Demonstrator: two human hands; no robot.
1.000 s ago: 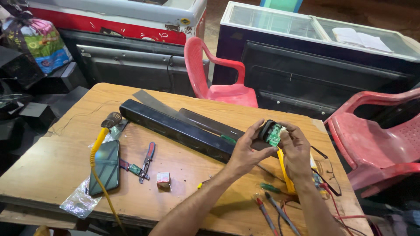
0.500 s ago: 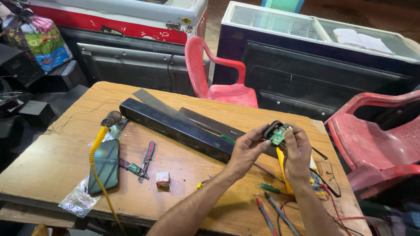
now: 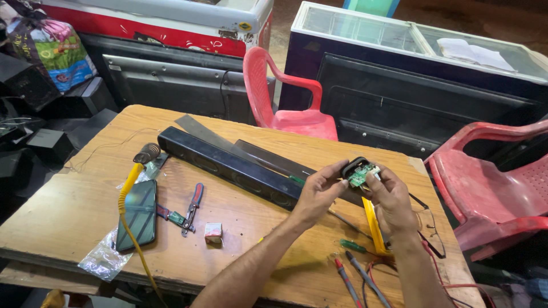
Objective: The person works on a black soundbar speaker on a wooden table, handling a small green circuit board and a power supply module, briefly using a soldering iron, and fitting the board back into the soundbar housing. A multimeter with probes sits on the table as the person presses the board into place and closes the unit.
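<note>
Both hands grip one small green circuit board (image 3: pixel 362 174) above the worktop (image 3: pixel 68 211): left hand (image 3: pixel 317 193) closed on its left side, right hand (image 3: pixel 394 197) closed on its right.

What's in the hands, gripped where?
Both hold a small green circuit board in its black end cap: left hand at its left end, right hand at its right.

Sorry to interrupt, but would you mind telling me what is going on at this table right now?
A person at a wooden table holds a small black housing with a green circuit board between both hands: the left hand grips it from the left, the right hand from the right. It is raised just above the end of a long black speaker bar. A phone, pliers, a yellow cable and screwdrivers lie on the table.
</note>
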